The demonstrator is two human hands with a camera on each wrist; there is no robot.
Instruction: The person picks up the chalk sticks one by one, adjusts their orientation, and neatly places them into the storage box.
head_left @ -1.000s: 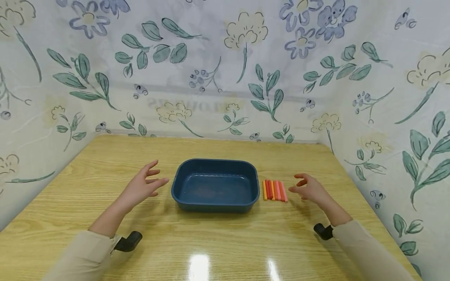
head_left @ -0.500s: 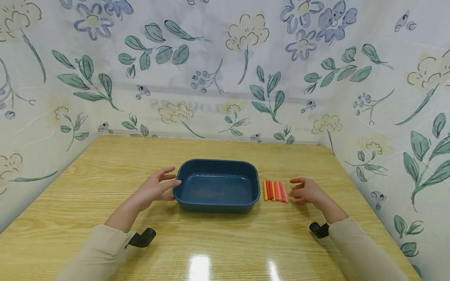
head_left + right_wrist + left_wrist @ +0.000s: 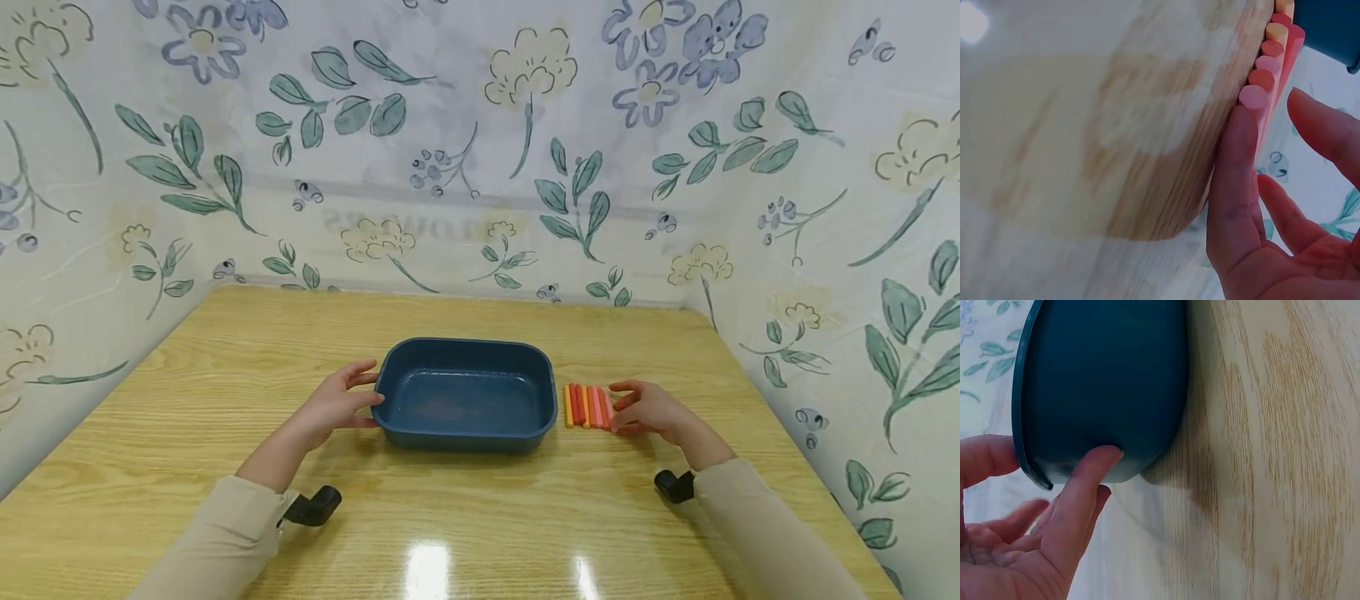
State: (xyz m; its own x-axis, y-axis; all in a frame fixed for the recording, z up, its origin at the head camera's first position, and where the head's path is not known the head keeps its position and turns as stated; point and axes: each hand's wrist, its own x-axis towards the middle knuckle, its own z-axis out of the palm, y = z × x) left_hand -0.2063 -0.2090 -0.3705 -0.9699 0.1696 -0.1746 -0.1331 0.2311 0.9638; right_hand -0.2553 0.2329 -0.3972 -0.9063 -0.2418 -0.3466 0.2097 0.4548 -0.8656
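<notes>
A dark blue rectangular dish [image 3: 465, 400] with rounded corners and nothing in it sits mid-table. At its left end my left hand [image 3: 333, 406] grips the rim, with the thumb over the edge and the fingers along the outer wall [image 3: 1104, 381]. Right of the dish, several round coloured sticks like chalk [image 3: 588, 407] lie side by side in orange, red and pink. Beside the row is my right hand [image 3: 654, 410], fingers loosely bent. In the right wrist view, one fingertip is right at the end of the outermost pink stick [image 3: 1254, 99], while the thumb stands apart.
The wooden table [image 3: 480, 517] extends in front and to both sides. White floral cloth [image 3: 465, 167] stands behind it and along the left and right. A black wrist camera mount [image 3: 313, 506] sticks out under the left sleeve, another mount [image 3: 673, 486] under the right.
My left hand has moved right from beside the dish onto its left rim. My right hand has shifted slightly left, up to the end of the stick row. Dish and sticks keep their places.
</notes>
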